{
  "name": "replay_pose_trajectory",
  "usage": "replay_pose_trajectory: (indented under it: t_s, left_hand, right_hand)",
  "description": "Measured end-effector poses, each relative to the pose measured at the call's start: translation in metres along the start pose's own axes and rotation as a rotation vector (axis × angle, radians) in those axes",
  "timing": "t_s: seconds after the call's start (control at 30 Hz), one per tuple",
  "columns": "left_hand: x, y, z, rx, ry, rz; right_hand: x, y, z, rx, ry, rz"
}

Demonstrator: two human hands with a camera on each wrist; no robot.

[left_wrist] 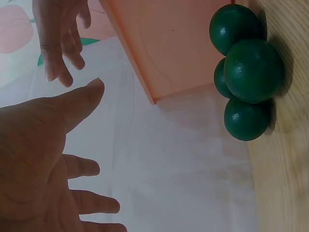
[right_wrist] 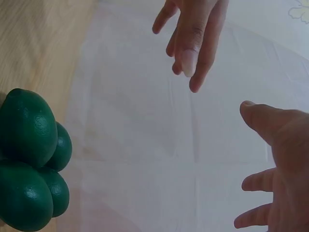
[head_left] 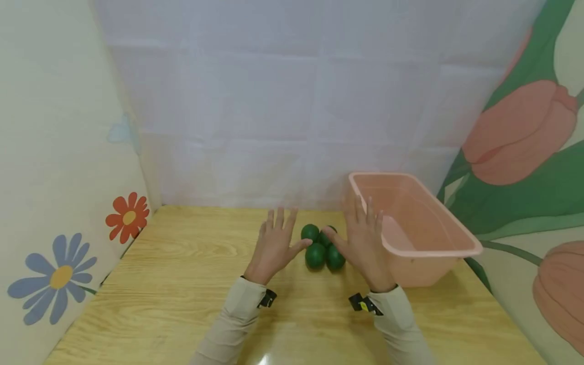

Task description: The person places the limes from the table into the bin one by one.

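Observation:
Several dark green limes [head_left: 315, 256] sit bunched together on the wooden table, touching one another. To their left, my left hand [head_left: 274, 248] is held up with fingers spread and thumb towards them. My right hand [head_left: 365, 246] is raised on the other side, fingers likewise extended; in the head view its thumb overlaps the far right lime. Both palms are bare, and in the left wrist view the limes [left_wrist: 254, 71] stand apart from the hand. A pointed tip shows on one lime [right_wrist: 26, 128] in the right wrist view.
A pink plastic basin [head_left: 424, 271] stands on the table at the right, partly behind my right hand. White cloth [head_left: 255, 101] hangs along the table's back edge. Flower-printed walls flank the wooden table [head_left: 182, 284] on both sides.

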State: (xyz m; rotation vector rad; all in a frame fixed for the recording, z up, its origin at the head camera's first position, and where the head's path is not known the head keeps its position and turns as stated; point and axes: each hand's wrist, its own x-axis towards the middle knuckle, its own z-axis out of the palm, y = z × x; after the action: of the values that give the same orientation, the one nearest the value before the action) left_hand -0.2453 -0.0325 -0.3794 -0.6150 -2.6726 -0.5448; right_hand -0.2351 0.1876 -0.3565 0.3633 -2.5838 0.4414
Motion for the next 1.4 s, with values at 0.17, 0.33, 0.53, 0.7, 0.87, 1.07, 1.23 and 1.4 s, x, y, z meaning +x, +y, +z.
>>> replay_pose_trajectory:
  t_s: [0.17, 0.33, 0.53, 0.7, 0.87, 1.07, 1.23, 1.4]
  left_hand:
    - [0.004, 0.002, 0.003, -0.027, -0.026, 0.005]
    - [0.005, 0.005, 0.008, -0.053, -0.064, 0.002]
    - [0.007, 0.008, 0.016, -0.058, -0.083, 0.007]
    - [0.01, 0.011, 0.022, -0.064, -0.085, 0.02]
    - [0.012, 0.013, 0.029, -0.088, -0.093, 0.03]
    - [0.012, 0.015, 0.035, -0.099, -0.121, 0.031]
    - [0.012, 0.015, 0.039, -0.109, -0.151, 0.025]
    - [0.013, 0.016, 0.044, -0.095, -0.166, 0.032]
  right_hand:
    - [0.002, 0.0, -0.004, 0.003, 0.023, -0.012]
    - [0.002, 0.003, -0.006, -0.026, 0.034, -0.009]
    - [0.001, 0.011, -0.01, -0.063, 0.095, -0.026]
    - [0.0, 0.019, -0.015, -0.091, 0.083, 0.003]
    - [-0.003, 0.026, -0.021, -0.099, 0.062, 0.035]
    - [-0.006, 0.032, -0.027, -0.093, 0.075, 0.054]
    - [-0.007, 0.038, -0.033, -0.072, 0.096, 0.052]
    - [-0.008, 0.044, -0.039, -0.076, 0.119, 0.057]
